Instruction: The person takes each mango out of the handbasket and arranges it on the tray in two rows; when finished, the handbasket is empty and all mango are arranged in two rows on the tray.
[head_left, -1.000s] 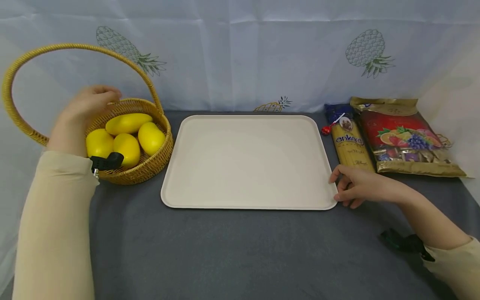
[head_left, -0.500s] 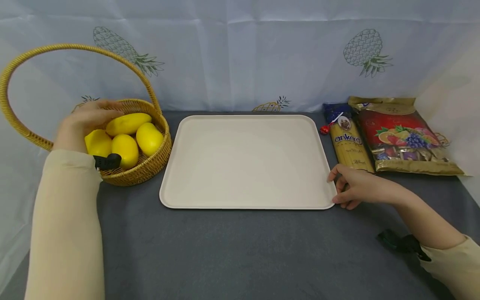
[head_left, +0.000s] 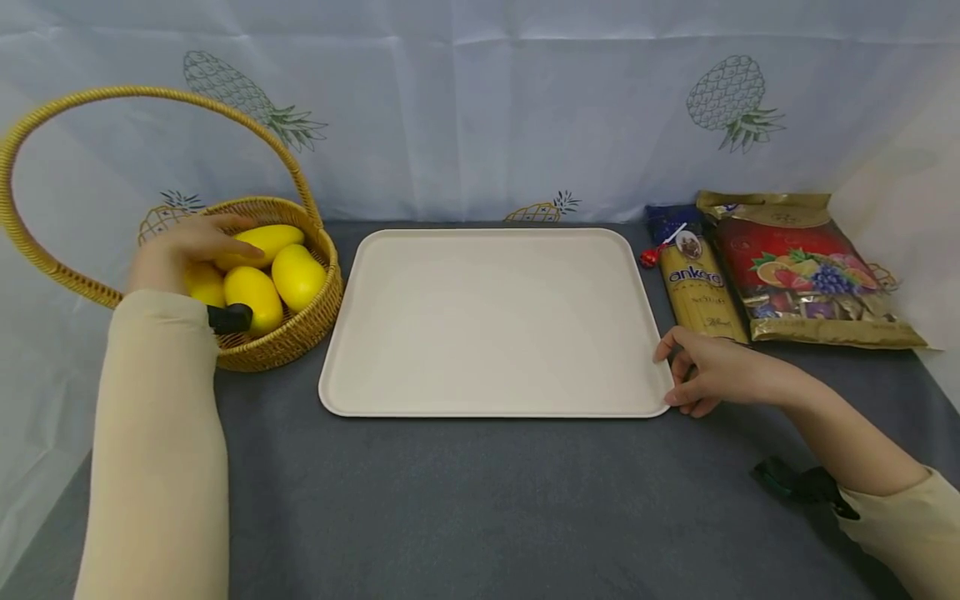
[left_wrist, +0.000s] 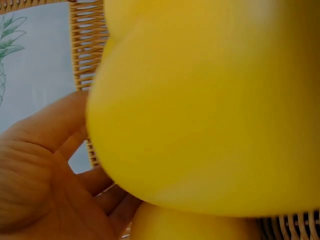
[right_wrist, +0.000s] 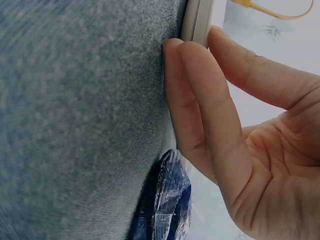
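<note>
I read: left forearm (head_left: 157, 442) extended far; left hand (head_left: 191, 242) palm down; right hand (head_left: 712, 372), at right, pinching, its fingers (right_wrist: 212, 95) bent.

A dark grey tabletop (head_left: 465, 500) fills the lower part of the head view, carrying a beige tray (head_left: 495, 325) at centre, a wicker basket (head_left: 303, 337) at left and, at right, a gold-and-blue packet (head_left: 705, 296) (marked "ankara", a red lollipop (head_left: 648, 259) at its left edge) just beside a red-and-gold bag (head_left: 813, 267)

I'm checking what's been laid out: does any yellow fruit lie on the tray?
No, the yellow fruits in the head view sit in the wicker basket, left of the tray.
</note>
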